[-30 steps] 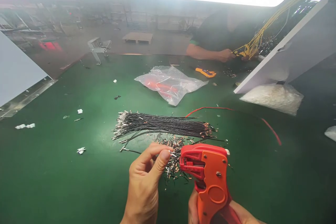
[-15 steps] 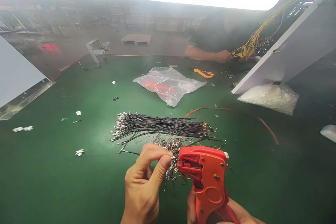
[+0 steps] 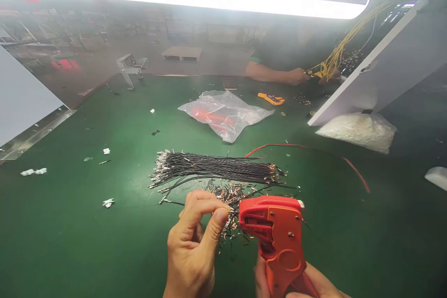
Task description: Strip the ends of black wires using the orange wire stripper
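My left hand (image 3: 195, 244) pinches a short black wire (image 3: 234, 212) between thumb and forefinger, its far end at the mouth of a red and orange wire stripper (image 3: 284, 233). Round the stripper's handle, my right hand (image 3: 314, 284) is closed; its fingers are partly hidden behind the tool. Just beyond lies a bundle of black wires (image 3: 216, 166), with silvery terminals at the left and bare copper at the right. Beneath my left fingertips spreads a heap of wire scraps (image 3: 230, 193) with copper bits.
A clear plastic bag (image 3: 225, 114) with something red inside lies farther back. Beside it is a yellow-orange tool (image 3: 271, 98). A red wire (image 3: 279, 144) curves rightward near a bag of white pieces (image 3: 359, 130). Across the table, a person's hand (image 3: 296, 76) works near yellow wires.
The stripper has shifted slightly right and down, and a bit more wire shows between it and my left fingertips. My left hand keeps its pinch.
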`<state>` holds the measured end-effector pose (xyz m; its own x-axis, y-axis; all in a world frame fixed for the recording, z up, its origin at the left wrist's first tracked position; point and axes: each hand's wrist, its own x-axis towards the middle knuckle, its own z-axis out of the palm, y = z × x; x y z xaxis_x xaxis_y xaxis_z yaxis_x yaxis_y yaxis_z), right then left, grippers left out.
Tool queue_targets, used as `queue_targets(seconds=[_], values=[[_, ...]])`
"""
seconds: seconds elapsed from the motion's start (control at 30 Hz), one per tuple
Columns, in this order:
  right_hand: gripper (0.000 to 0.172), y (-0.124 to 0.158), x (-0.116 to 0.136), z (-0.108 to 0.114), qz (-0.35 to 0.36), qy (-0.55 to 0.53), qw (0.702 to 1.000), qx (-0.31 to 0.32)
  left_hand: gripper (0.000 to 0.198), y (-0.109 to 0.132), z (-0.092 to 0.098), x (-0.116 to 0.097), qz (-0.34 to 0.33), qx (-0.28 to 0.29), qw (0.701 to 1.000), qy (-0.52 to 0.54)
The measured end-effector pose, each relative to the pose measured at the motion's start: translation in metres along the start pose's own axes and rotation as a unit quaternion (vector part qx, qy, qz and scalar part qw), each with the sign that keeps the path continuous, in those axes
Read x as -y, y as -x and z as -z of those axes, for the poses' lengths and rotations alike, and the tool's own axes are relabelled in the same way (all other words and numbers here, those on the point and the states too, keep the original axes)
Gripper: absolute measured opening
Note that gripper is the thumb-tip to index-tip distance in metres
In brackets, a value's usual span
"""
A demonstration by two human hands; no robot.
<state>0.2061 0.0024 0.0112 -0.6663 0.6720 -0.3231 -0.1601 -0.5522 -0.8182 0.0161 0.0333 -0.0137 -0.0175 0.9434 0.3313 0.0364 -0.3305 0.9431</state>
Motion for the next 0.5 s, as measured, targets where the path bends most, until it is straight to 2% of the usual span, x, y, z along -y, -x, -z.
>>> queue_targets(seconds=[0.2,0.33,0.5], values=[[0.051,-0.016,0.005,0.003,0.005,0.008,0.999,0.052,0.012,-0.002,0.002,0.002,-0.010,-0.012,1.000,-0.013],[0.050,-0.008,-0.015,0.018,0.016,0.000,0.998,0.061,0.012,-0.001,0.001,0.002,0.010,-0.019,1.000,-0.005],[0.043,-0.001,-0.046,0.029,0.070,-0.033,0.995,0.055,0.012,-0.002,0.001,0.002,0.017,-0.017,1.000,-0.015]])
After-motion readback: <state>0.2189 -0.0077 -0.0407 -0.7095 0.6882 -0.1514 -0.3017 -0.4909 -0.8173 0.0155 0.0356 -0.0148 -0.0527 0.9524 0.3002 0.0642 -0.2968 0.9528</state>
